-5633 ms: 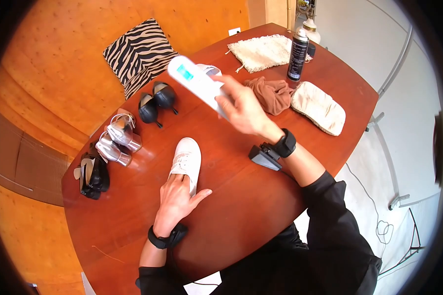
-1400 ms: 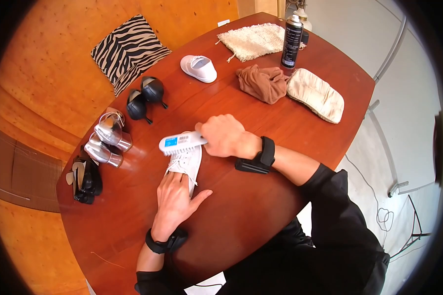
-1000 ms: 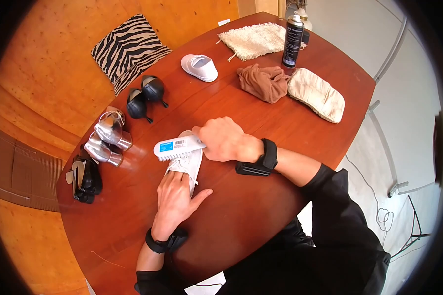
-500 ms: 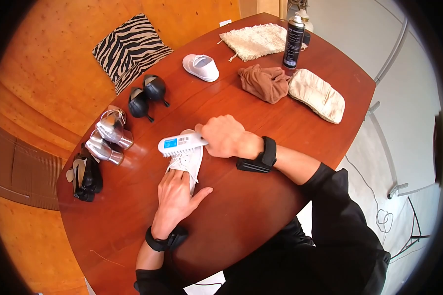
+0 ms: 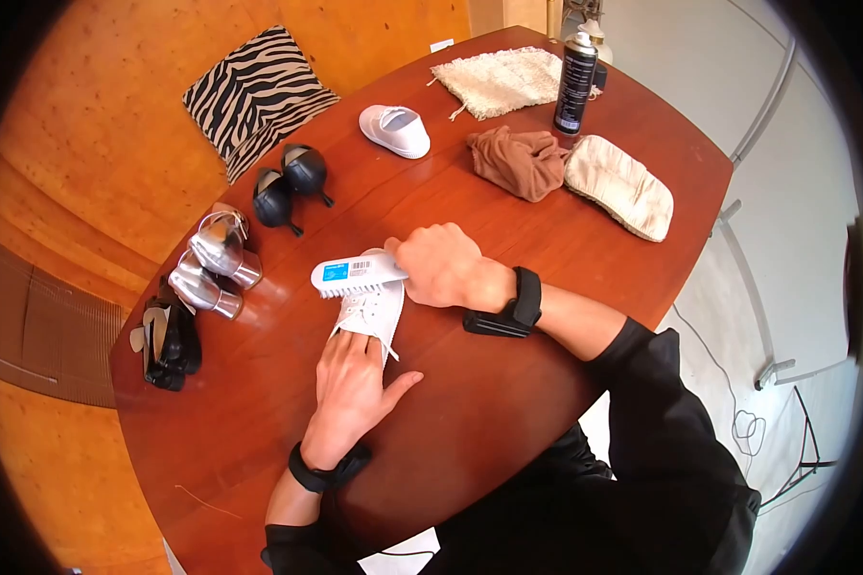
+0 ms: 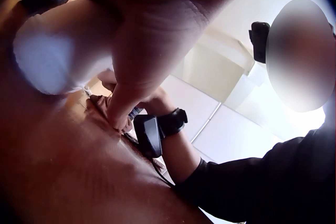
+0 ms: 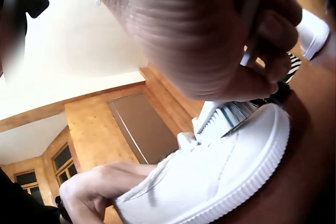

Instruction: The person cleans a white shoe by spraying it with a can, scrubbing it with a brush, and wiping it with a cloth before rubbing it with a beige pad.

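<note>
A white lace-up shoe (image 5: 374, 311) lies on the table, toe away from the person. The left hand (image 5: 350, 388) has its fingers inside the shoe's opening, fingertips hidden, thumb stretched out to the side. Curled round the handle of a white brush (image 5: 360, 272), the right hand (image 5: 443, 266) holds it over the front of the shoe, bristles down. In the right wrist view, the bristles (image 7: 212, 128) meet the upper of the shoe (image 7: 231, 166) near its laces. The left wrist view shows the left hand (image 6: 152, 29) close up beside the pale shoe (image 6: 47, 56).
Black heels (image 5: 304, 171), silver heels (image 5: 222, 244) and black shoes (image 5: 171, 335) line the table's left side. Farther back are another white shoe (image 5: 395, 131), a brown cloth (image 5: 518, 163), a cream padded item (image 5: 619, 187), a spray can (image 5: 575, 84) and a fringed cloth (image 5: 499, 79).
The right hand has brought the brush down from above the table onto the shoe, and it has since shifted slightly back and forth. The left hand stays in the shoe; both have moved slightly right.
</note>
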`<state>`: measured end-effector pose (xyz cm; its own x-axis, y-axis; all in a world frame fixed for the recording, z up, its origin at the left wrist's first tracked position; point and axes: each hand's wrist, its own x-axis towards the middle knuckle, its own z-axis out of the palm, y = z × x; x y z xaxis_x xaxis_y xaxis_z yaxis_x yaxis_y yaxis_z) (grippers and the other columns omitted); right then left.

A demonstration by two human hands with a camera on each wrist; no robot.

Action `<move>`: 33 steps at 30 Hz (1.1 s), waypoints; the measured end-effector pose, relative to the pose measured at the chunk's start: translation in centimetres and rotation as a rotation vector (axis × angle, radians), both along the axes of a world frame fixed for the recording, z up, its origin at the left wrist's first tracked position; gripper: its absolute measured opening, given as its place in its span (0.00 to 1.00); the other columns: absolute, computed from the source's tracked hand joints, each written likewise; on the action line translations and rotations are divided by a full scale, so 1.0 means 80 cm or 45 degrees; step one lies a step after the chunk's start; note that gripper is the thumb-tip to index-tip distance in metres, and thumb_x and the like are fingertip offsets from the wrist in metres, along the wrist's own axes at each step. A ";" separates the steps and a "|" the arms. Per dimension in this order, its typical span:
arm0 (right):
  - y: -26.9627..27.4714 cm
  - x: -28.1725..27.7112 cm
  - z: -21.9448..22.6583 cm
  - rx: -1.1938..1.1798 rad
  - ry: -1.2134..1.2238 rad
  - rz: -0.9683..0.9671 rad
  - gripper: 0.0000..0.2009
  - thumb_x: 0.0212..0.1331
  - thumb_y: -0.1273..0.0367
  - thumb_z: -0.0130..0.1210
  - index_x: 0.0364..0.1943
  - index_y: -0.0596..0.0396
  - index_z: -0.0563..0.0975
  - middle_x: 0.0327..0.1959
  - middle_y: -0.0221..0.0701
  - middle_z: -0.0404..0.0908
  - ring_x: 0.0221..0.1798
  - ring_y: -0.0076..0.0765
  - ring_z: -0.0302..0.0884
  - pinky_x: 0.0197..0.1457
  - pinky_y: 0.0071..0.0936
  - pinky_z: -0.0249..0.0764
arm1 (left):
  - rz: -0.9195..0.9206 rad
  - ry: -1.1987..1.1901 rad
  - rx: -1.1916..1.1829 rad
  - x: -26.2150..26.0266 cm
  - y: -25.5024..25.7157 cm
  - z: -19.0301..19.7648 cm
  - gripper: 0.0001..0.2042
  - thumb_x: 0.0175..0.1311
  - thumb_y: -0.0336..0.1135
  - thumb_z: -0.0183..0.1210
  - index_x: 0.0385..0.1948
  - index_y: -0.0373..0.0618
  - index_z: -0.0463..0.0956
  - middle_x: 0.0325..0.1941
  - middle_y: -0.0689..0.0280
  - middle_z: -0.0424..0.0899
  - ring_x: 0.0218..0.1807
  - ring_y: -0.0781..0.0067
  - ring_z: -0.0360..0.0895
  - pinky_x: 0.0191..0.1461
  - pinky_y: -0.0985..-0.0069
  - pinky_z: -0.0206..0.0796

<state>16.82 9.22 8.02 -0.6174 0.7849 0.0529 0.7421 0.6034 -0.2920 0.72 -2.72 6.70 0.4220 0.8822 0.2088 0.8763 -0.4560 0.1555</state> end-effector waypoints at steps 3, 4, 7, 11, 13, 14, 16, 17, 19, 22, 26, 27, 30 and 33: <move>0.005 0.003 -0.003 0.048 0.023 0.011 0.10 0.48 0.71 0.50 0.36 0.57 0.74 0.24 0.42 0.79 0.30 0.49 0.79 0.33 0.43 0.74 | 0.003 0.043 -0.024 0.004 -0.005 0.000 0.25 0.45 0.46 0.66 0.35 0.28 0.74 0.37 0.50 0.75 0.43 0.50 0.71 0.50 0.61 0.63; 0.010 0.006 -0.004 0.089 0.017 -0.069 0.10 0.48 0.71 0.50 0.36 0.57 0.74 0.24 0.42 0.79 0.30 0.49 0.79 0.33 0.42 0.74 | 0.017 0.085 -0.047 0.005 -0.006 0.000 0.26 0.45 0.45 0.66 0.35 0.28 0.74 0.38 0.50 0.75 0.45 0.50 0.71 0.52 0.61 0.62; 0.014 0.012 0.001 0.144 -0.002 -0.157 0.10 0.48 0.70 0.51 0.36 0.58 0.74 0.24 0.42 0.79 0.29 0.48 0.79 0.32 0.41 0.74 | -0.011 0.099 0.064 0.010 -0.009 -0.004 0.24 0.44 0.45 0.67 0.34 0.28 0.75 0.38 0.51 0.75 0.45 0.52 0.71 0.53 0.61 0.61; -0.004 0.005 0.012 0.125 -0.057 -0.082 0.11 0.48 0.70 0.51 0.38 0.58 0.73 0.24 0.41 0.80 0.29 0.48 0.79 0.32 0.41 0.74 | 0.023 0.118 -0.002 0.014 -0.011 -0.004 0.23 0.44 0.44 0.67 0.33 0.29 0.75 0.38 0.51 0.74 0.46 0.52 0.70 0.53 0.61 0.61; -0.015 0.003 0.019 0.015 -0.054 0.071 0.11 0.48 0.70 0.51 0.38 0.58 0.73 0.25 0.41 0.80 0.30 0.47 0.80 0.33 0.40 0.75 | -0.003 0.082 0.065 0.014 -0.010 -0.005 0.22 0.45 0.44 0.66 0.31 0.29 0.75 0.36 0.51 0.74 0.46 0.52 0.70 0.53 0.61 0.61; -0.018 0.004 0.023 -0.004 -0.042 0.075 0.11 0.48 0.71 0.51 0.37 0.59 0.74 0.25 0.42 0.80 0.30 0.47 0.80 0.32 0.41 0.75 | -0.004 0.082 0.065 0.014 -0.010 -0.006 0.22 0.45 0.44 0.66 0.31 0.29 0.75 0.36 0.51 0.74 0.46 0.52 0.70 0.53 0.61 0.61; -0.012 0.006 0.019 0.034 -0.040 0.030 0.11 0.48 0.71 0.51 0.36 0.59 0.74 0.25 0.42 0.80 0.30 0.48 0.80 0.32 0.41 0.75 | -0.001 0.089 0.094 0.013 -0.009 -0.007 0.22 0.44 0.44 0.67 0.31 0.29 0.75 0.35 0.52 0.75 0.44 0.53 0.71 0.52 0.61 0.62; -0.007 0.007 0.017 0.074 -0.039 -0.014 0.11 0.48 0.71 0.51 0.36 0.59 0.74 0.25 0.42 0.80 0.30 0.48 0.80 0.32 0.41 0.75 | -0.002 0.090 0.095 0.012 -0.009 -0.007 0.22 0.44 0.44 0.67 0.31 0.29 0.75 0.35 0.52 0.75 0.44 0.53 0.71 0.52 0.61 0.62; 0.004 0.011 0.013 0.073 -0.039 -0.081 0.11 0.48 0.71 0.51 0.36 0.59 0.74 0.25 0.42 0.80 0.30 0.48 0.80 0.33 0.41 0.75 | 0.012 0.081 0.069 0.011 -0.007 -0.008 0.22 0.44 0.43 0.67 0.30 0.30 0.75 0.34 0.52 0.75 0.43 0.53 0.71 0.50 0.62 0.63; 0.008 0.011 0.006 0.084 -0.025 -0.135 0.11 0.48 0.71 0.51 0.36 0.59 0.74 0.25 0.42 0.80 0.30 0.48 0.80 0.33 0.41 0.75 | -0.003 0.072 0.081 0.010 -0.006 -0.006 0.21 0.43 0.42 0.67 0.30 0.30 0.75 0.34 0.52 0.75 0.41 0.53 0.72 0.49 0.62 0.64; -0.001 0.006 0.011 0.009 -0.049 -0.052 0.11 0.46 0.72 0.52 0.36 0.60 0.74 0.25 0.43 0.80 0.31 0.48 0.80 0.33 0.41 0.75 | 0.012 0.041 0.093 0.010 -0.005 -0.004 0.21 0.43 0.41 0.68 0.30 0.30 0.75 0.33 0.52 0.75 0.41 0.53 0.71 0.47 0.63 0.64; 0.000 0.006 0.011 0.009 -0.050 -0.052 0.11 0.46 0.72 0.52 0.36 0.60 0.74 0.25 0.43 0.80 0.31 0.48 0.80 0.33 0.41 0.75 | 0.017 0.029 0.070 0.009 -0.004 -0.004 0.21 0.43 0.41 0.68 0.30 0.30 0.75 0.33 0.52 0.74 0.41 0.53 0.71 0.47 0.63 0.64; 0.004 0.006 0.005 0.017 -0.035 -0.028 0.11 0.45 0.73 0.52 0.36 0.60 0.74 0.25 0.43 0.79 0.31 0.49 0.79 0.33 0.42 0.74 | 0.026 0.017 0.040 0.009 -0.004 -0.004 0.21 0.43 0.41 0.68 0.31 0.30 0.75 0.34 0.52 0.74 0.41 0.52 0.71 0.46 0.63 0.64; 0.014 0.006 -0.010 0.054 0.051 0.051 0.11 0.44 0.73 0.52 0.34 0.61 0.73 0.24 0.43 0.79 0.31 0.51 0.78 0.32 0.42 0.73 | 0.033 0.008 0.030 0.008 -0.004 -0.004 0.23 0.43 0.41 0.68 0.33 0.29 0.74 0.35 0.52 0.75 0.42 0.51 0.71 0.47 0.62 0.64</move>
